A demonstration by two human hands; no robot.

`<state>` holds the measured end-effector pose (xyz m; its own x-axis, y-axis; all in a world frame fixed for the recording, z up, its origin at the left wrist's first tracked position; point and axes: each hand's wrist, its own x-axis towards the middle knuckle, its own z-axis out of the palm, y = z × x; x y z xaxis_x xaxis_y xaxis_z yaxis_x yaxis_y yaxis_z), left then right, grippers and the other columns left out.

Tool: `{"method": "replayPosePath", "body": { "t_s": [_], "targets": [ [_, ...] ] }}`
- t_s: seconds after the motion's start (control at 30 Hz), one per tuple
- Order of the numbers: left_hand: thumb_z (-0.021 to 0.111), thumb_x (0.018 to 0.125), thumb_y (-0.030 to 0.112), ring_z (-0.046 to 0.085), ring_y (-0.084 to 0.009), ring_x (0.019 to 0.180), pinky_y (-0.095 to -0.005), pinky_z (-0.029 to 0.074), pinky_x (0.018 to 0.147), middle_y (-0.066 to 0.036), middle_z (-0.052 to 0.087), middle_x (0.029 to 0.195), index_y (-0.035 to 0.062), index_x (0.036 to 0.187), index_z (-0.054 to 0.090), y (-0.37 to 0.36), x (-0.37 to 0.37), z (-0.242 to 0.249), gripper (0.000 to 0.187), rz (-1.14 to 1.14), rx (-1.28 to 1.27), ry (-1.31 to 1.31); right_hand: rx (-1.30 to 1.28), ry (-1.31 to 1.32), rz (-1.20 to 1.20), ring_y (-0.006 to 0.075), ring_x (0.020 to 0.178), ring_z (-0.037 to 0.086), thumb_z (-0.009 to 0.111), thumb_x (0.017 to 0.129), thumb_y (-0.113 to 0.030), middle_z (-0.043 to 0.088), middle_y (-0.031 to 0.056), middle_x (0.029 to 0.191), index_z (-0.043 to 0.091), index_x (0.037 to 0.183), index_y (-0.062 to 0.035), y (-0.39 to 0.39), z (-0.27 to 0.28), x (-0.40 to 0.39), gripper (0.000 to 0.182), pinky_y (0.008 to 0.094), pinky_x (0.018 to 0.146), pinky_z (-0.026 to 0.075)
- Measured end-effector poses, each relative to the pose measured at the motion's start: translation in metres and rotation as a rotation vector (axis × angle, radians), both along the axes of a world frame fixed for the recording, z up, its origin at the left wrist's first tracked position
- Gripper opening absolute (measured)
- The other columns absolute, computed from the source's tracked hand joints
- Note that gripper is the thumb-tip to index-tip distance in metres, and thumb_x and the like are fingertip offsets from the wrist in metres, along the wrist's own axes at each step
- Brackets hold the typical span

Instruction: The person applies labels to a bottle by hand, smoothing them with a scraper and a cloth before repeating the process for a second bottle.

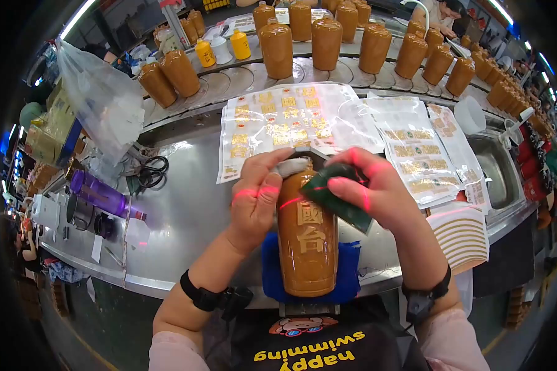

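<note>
A glossy brown bottle (307, 260) with raised gold characters lies on a blue cloth (351, 269) at the near table edge, its neck pointing away from me. My left hand (257, 195) is closed at the bottle's neck and shoulder. Something white (292, 166), a cloth or finger wrap, shows at its fingers. Between the thumb and fingers of my right hand (371, 185) is a dark green flat scraper (341, 201), pressed against the bottle's upper right side. Red laser lines cross both hands and the bottle's shoulder.
Sheets of gold decals (284, 127) lie beyond the bottle, with more decal sheets (418, 157) at right. Brown bottles (326, 43) line a conveyor at the back. Black scissors (151, 172) and a purple bottle (99, 190) are left; a sink (498, 170) is right.
</note>
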<state>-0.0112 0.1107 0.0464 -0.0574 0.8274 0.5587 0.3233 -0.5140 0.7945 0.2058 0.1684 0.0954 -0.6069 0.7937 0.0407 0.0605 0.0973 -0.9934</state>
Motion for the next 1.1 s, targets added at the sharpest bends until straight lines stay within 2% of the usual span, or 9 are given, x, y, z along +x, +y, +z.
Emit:
{"method": "replayPosePath", "body": {
  "t_s": [0.17,0.3,0.47,0.6,0.7,0.83,0.93,1.03,1.1],
  "targets": [
    [0.048,0.100,0.026,0.054,-0.0278,0.110,-0.0409,0.040,0.099,-0.014,0.065,0.115,-0.0010,0.120,0.062,-0.034,-0.003,0.003,0.036,0.198,0.209,0.262,1.225,-0.068,-0.183,0.0293,0.070,0.057,0.073,0.074,0.000,0.060,0.0093,0.083,0.064,0.107,-0.0068,-0.001,-0.003,-0.007,0.035,0.0403,0.064,0.044],
    [0.053,0.097,0.034,0.052,-0.0243,0.111,-0.0464,0.035,0.101,-0.005,0.067,0.115,0.0084,0.119,0.066,-0.049,-0.007,-0.001,0.036,0.126,0.377,0.505,0.340,0.163,-0.119,0.0098,0.081,0.060,0.070,0.089,-0.010,0.065,0.0031,0.091,0.061,0.111,-0.0040,-0.041,-0.011,0.001,0.024,0.0256,0.071,0.050],
    [0.052,0.097,0.035,0.052,-0.0238,0.111,-0.0471,0.033,0.102,-0.003,0.068,0.113,0.0088,0.124,0.064,-0.050,-0.006,-0.012,0.040,0.131,0.350,0.630,-0.170,0.255,-0.238,0.0068,0.081,0.059,0.067,0.091,-0.008,0.065,0.0018,0.091,0.058,0.111,-0.0017,-0.034,-0.046,-0.002,0.023,0.0232,0.072,0.051],
    [0.051,0.098,0.034,0.052,-0.0240,0.109,-0.0472,0.033,0.103,-0.003,0.069,0.113,0.0079,0.124,0.064,-0.055,-0.004,-0.011,0.039,0.176,0.278,0.570,0.525,0.083,-0.404,0.0141,0.079,0.061,0.067,0.088,-0.006,0.059,0.0029,0.090,0.060,0.110,-0.0050,-0.033,-0.037,0.000,0.023,0.0256,0.070,0.050],
    [0.050,0.099,0.032,0.051,-0.0264,0.108,-0.0446,0.034,0.102,-0.008,0.067,0.113,0.0057,0.125,0.062,-0.061,0.002,-0.011,0.040,0.203,0.219,0.421,1.315,-0.210,0.024,0.0258,0.078,0.063,0.070,0.080,-0.008,0.057,0.0071,0.091,0.063,0.105,-0.0055,-0.047,0.003,0.006,0.025,0.0335,0.071,0.051],
    [0.047,0.100,0.034,0.052,-0.0297,0.111,-0.0406,0.038,0.099,-0.016,0.061,0.117,0.0006,0.127,0.059,-0.074,0.002,-0.023,0.044,0.252,0.107,0.322,0.744,-0.088,0.412,0.0248,0.079,0.062,0.075,0.076,-0.010,0.061,0.0086,0.085,0.067,0.096,-0.0069,-0.035,0.016,-0.007,0.022,0.0368,0.074,0.048],
    [0.043,0.102,0.038,0.053,-0.0310,0.114,-0.0382,0.042,0.098,-0.022,0.057,0.121,-0.0041,0.128,0.056,-0.079,0.003,-0.021,0.051,0.265,0.078,0.337,1.075,-0.236,-0.296,0.0271,0.075,0.061,0.074,0.077,-0.010,0.059,0.0090,0.083,0.064,0.092,-0.0068,-0.003,0.009,-0.026,0.019,0.0358,0.070,0.049],
    [0.045,0.101,0.040,0.051,-0.0318,0.115,-0.0390,0.041,0.098,-0.020,0.057,0.120,-0.0024,0.128,0.056,-0.082,0.005,-0.023,0.051,0.299,0.085,0.237,1.197,-0.176,0.226,0.0336,0.071,0.059,0.071,0.076,-0.013,0.058,0.0110,0.077,0.061,0.086,-0.0049,-0.047,0.017,-0.015,0.017,0.0446,0.064,0.048],
    [0.047,0.100,0.040,0.049,-0.0320,0.114,-0.0407,0.037,0.100,-0.018,0.058,0.119,0.0012,0.128,0.059,-0.085,0.010,-0.022,0.049,0.303,0.098,0.079,0.741,0.021,0.286,0.0209,0.072,0.062,0.073,0.082,-0.011,0.061,0.0062,0.082,0.062,0.091,-0.0055,-0.068,0.017,-0.001,0.015,0.0365,0.066,0.049]
  ]
}}
